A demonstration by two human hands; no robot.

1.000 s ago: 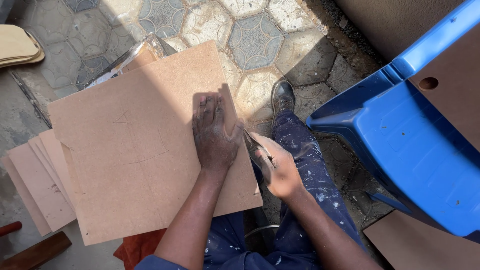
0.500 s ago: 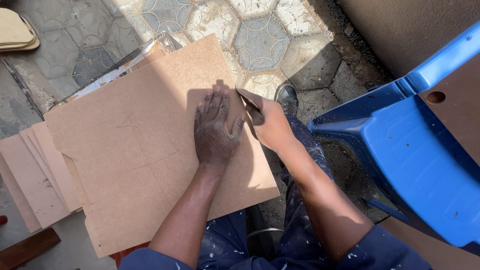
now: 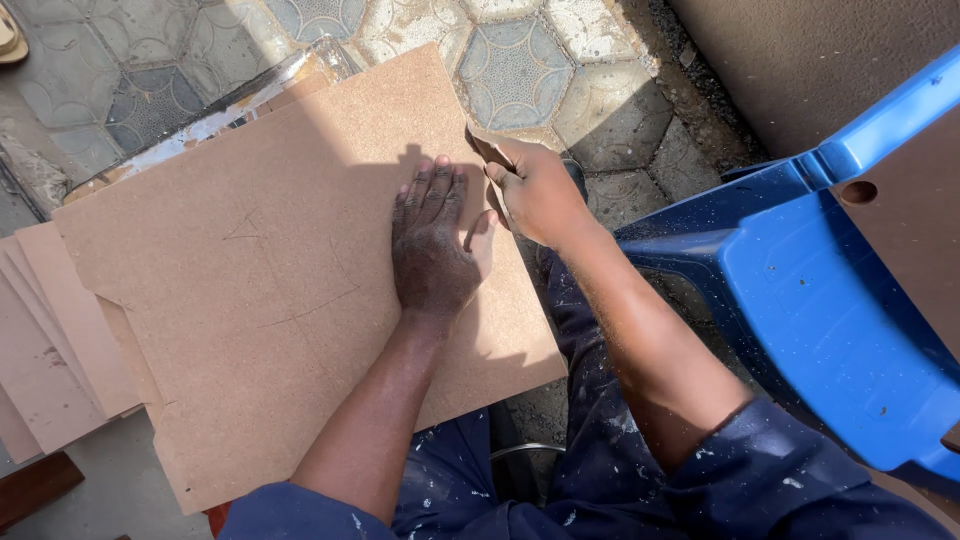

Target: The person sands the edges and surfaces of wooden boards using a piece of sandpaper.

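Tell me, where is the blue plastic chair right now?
The blue plastic chair fills the head view's right side, beside the right hand.

This looks like an outdoor work yard, perhaps a carpenter's spot. The ground is grey hexagonal patterned paving stones (image 3: 515,65) in hard sunlight. A large brown fibreboard sheet (image 3: 270,290) lies over stacked pale offcut boards (image 3: 45,340), beside a paint-flecked blue plastic chair (image 3: 830,300).
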